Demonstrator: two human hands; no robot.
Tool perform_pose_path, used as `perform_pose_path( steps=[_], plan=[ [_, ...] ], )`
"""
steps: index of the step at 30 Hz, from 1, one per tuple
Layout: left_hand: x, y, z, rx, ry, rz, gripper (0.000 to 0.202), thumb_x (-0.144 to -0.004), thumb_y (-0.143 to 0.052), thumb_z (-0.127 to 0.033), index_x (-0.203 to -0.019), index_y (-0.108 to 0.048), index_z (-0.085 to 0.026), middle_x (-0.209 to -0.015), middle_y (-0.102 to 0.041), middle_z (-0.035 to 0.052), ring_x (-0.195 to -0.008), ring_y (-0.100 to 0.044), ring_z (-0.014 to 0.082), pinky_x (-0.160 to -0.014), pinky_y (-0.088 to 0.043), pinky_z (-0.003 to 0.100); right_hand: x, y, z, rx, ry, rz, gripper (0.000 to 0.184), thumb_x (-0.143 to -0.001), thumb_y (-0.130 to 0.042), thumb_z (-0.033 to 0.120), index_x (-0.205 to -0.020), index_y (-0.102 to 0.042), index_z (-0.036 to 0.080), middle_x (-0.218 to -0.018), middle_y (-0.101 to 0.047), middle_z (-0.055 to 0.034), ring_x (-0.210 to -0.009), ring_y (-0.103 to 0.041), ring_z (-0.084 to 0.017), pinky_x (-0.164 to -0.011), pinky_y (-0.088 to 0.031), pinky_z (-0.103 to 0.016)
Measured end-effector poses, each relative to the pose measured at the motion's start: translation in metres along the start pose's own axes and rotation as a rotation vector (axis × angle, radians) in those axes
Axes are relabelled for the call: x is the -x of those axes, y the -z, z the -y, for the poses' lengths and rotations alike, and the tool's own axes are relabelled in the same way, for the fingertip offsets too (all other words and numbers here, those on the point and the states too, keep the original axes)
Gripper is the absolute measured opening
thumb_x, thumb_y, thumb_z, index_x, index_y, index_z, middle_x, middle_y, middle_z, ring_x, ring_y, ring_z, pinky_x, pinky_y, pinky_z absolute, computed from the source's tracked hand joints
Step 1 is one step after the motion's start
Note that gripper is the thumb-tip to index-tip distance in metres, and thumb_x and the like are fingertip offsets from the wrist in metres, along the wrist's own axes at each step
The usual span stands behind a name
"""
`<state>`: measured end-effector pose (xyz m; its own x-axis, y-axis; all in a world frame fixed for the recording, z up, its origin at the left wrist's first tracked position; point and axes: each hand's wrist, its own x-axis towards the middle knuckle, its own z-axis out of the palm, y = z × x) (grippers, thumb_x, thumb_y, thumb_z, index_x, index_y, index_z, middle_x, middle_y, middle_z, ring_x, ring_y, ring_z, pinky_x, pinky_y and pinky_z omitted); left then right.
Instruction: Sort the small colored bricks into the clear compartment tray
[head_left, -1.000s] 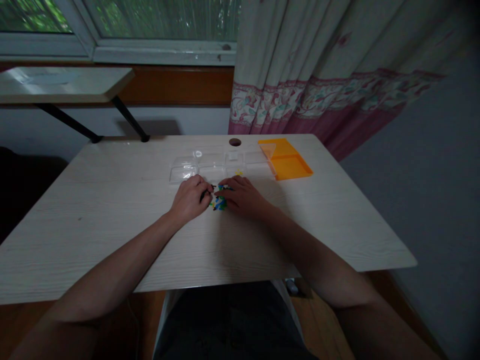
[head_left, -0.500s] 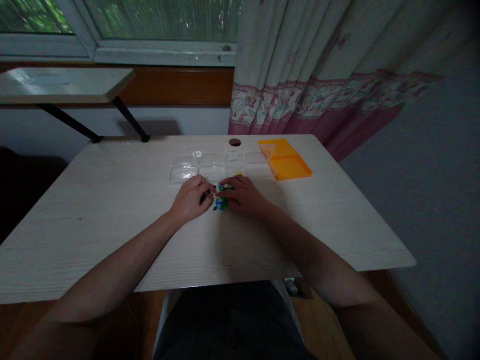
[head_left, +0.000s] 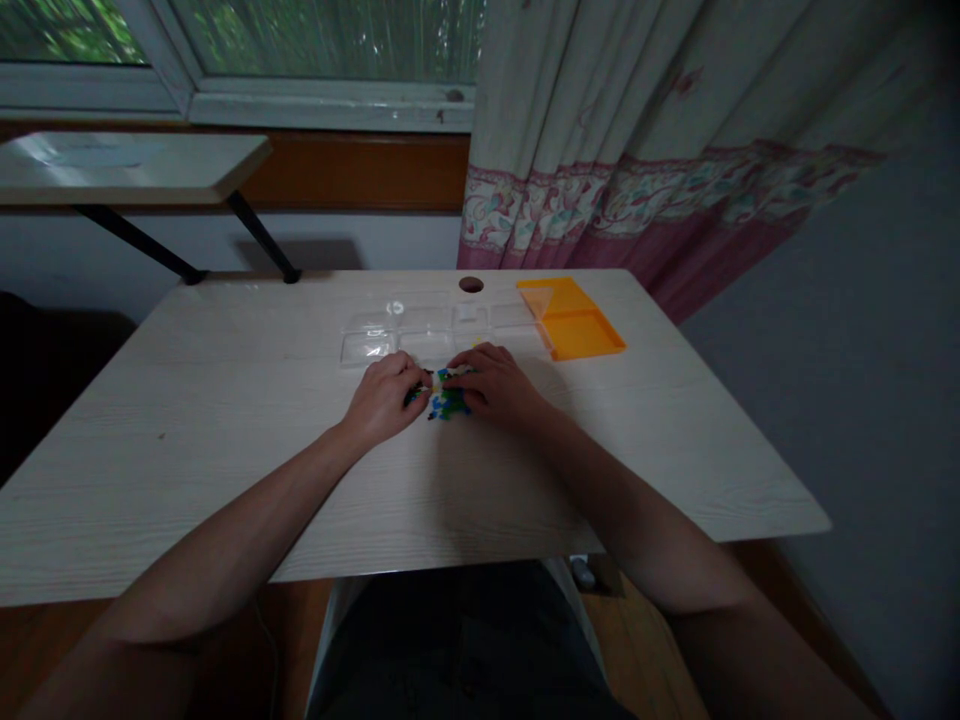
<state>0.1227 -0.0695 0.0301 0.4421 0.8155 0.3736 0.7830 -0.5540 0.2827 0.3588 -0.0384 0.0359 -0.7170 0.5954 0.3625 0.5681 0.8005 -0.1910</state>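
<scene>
Item: small coloured pieces (head_left: 448,398), heaped between the fingers on the tabletop (head_left: 225,420). Holders: left hand (head_left: 382,395), right hand (head_left: 499,385), fingers curled onto the heap; grip cannot be told. Clear compartment tray (head_left: 420,335) just beyond the fingertips. Handling note: pinch lightly, singly, without scattering.

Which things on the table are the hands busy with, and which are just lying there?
In use: the left hand and right hand, both touching the pile of small coloured pieces; the clear divided tray just behind the pile.
Lying about: the orange tray beside the clear one; the curtain; the side shelf at far left.
</scene>
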Motion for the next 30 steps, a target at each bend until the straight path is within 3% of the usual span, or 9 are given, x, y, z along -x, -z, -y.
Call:
perform_pose_path(
  steps=[8, 14, 23, 30],
  plan=[
    [0.000, -0.005, 0.002, 0.083, 0.029, -0.009, 0.018, -0.089, -0.062, -0.033, -0.099, -0.070, -0.021, -0.094, -0.058, 0.0063, -0.091, -0.057, 0.0223, -0.082, -0.048, 0.037, -0.002, 0.000, 0.001, -0.022, -0.013, -0.014, 0.033, -0.083, -0.059, 0.013, -0.107, -0.075, 0.028, -0.119, -0.067, -0.0056, -0.111, -0.052, -0.025, -0.093, -0.037, -0.040],
    [-0.002, -0.009, 0.004, 0.130, 0.067, -0.012, 0.010, -0.088, -0.064, -0.028, -0.090, -0.071, -0.021, -0.090, -0.058, 0.0053, -0.090, -0.057, 0.0220, -0.081, -0.047, 0.036, -0.002, -0.001, -0.002, -0.024, -0.018, -0.051, 0.034, -0.082, -0.059, 0.012, -0.107, -0.075, 0.027, -0.117, -0.067, -0.0058, -0.110, -0.053, -0.025, -0.094, -0.037, -0.040],
    [-0.002, -0.012, 0.003, 0.080, 0.032, -0.034, 0.018, -0.093, -0.059, -0.033, -0.087, -0.068, -0.018, -0.085, -0.058, 0.0067, -0.087, -0.056, 0.0224, -0.080, -0.046, 0.037, -0.002, -0.001, -0.003, -0.019, -0.036, -0.065, 0.032, -0.084, -0.059, 0.013, -0.109, -0.075, 0.025, -0.114, -0.069, -0.0060, -0.109, -0.054, -0.025, -0.092, -0.037, -0.039],
    [-0.004, -0.008, 0.000, 0.178, 0.018, -0.096, 0.026, -0.099, -0.049, -0.036, -0.091, -0.066, -0.018, -0.087, -0.057, 0.0065, -0.089, -0.055, 0.0209, -0.080, -0.047, 0.035, -0.004, -0.005, 0.001, -0.026, 0.006, -0.082, 0.023, -0.095, -0.059, 0.031, -0.110, -0.074, 0.024, -0.107, -0.071, -0.0072, -0.101, -0.057, -0.022, -0.088, -0.039, -0.036]
  ],
)
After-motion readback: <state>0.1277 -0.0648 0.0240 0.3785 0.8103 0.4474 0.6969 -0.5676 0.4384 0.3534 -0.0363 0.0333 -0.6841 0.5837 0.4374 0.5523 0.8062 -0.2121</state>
